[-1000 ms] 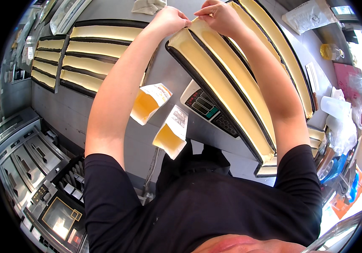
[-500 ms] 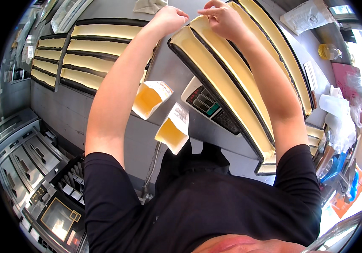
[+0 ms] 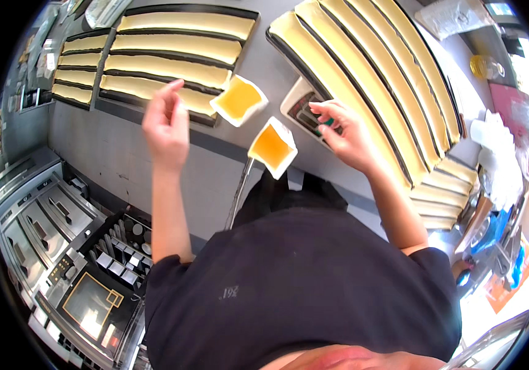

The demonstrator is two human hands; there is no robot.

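Note:
Over the front edge of the left dough-lined tray [image 3: 175, 47] hangs my left hand [image 3: 167, 126], its fingers apart and holding nothing. My right hand [image 3: 346, 135] is above the partly covered digital scale [image 3: 301, 110], fingers loosely bent, thumb apart, nothing in its grasp. Between my hands stand two cut-open cartons showing yellow inside: the farther carton [image 3: 239, 100] by the left tray's corner, the nearer carton [image 3: 273, 148] close to the table's front edge. Right of the scale lies the larger black tray [image 3: 363, 80], its long channels lined with pale yellow dough.
A smaller dough-lined tray [image 3: 78, 71] is at far left, and more lined channels [image 3: 446, 188] lie at the lower right. A bottle of yellow oil [image 3: 486, 66], clear plastic bags [image 3: 455, 23] and tools stand along the right. A metal kitchen appliance [image 3: 48, 228] is at lower left.
Both hands have drawn back toward me from the far end of the large tray and spread apart. My view has shifted, so the trays and cartons appear in different places.

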